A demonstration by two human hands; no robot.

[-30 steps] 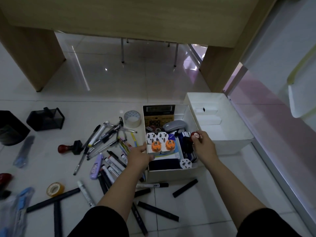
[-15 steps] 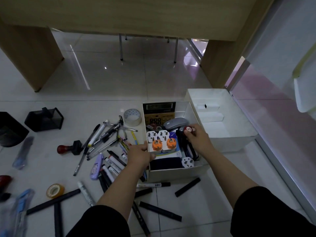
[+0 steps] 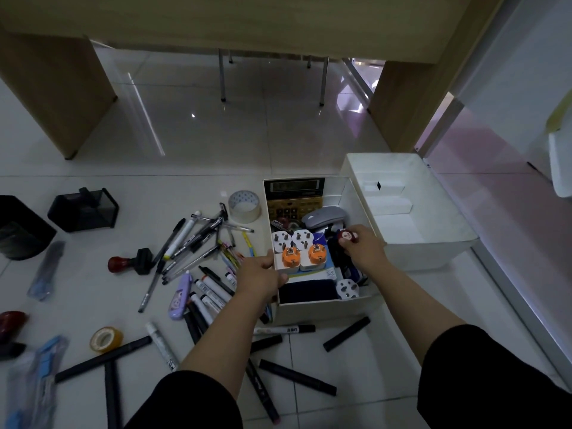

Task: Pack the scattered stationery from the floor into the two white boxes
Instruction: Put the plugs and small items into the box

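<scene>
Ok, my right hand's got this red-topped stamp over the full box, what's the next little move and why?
Probably lower the red-topped stamp into the dark gap beside the grey mouse and let go. The right hand pinches it just above the fuller white box, while the left hand grips the box's left wall, seemingly steadying it.

Floor: you have pale glossy tiles (image 3: 198, 144).
On it: two white boxes (image 3: 315, 308) (image 3: 430, 252), loose pens (image 3: 192, 236), black markers (image 3: 297, 377), tape rolls (image 3: 244, 206) (image 3: 106, 339), a stamp (image 3: 130, 263), black holders (image 3: 83, 209).
</scene>
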